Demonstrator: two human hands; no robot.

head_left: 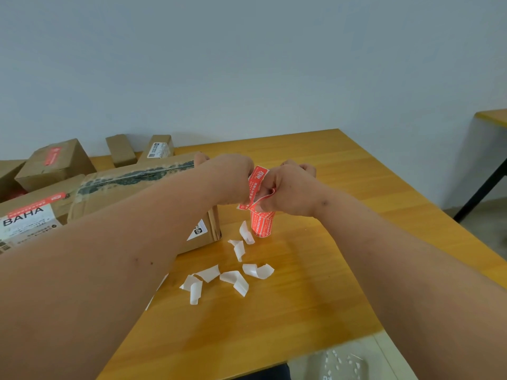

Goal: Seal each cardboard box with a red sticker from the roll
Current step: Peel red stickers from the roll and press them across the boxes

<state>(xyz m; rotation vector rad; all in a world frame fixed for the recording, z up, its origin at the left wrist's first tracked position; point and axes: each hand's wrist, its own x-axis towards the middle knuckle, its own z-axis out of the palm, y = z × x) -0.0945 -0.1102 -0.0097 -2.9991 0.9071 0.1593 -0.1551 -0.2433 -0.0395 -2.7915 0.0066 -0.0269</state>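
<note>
A red sticker (256,185) with white print is held above the table between my two hands. My left hand (230,178) pinches its left side and my right hand (288,190) pinches its right side, where the strip curls. Just below them the red sticker roll (262,224) stands upright on the wooden table (315,270). To the left lies a long cardboard box (131,193) with dark tape along its top, partly hidden by my left forearm. A box marked BAHA (30,215) with a red sticker on it sits at the far left.
Several curled white backing scraps (236,278) lie on the table in front of the roll. More cardboard boxes (55,163) stand at the back left against the wall. The table's right edge runs diagonally; a second table (491,116) stands at the far right.
</note>
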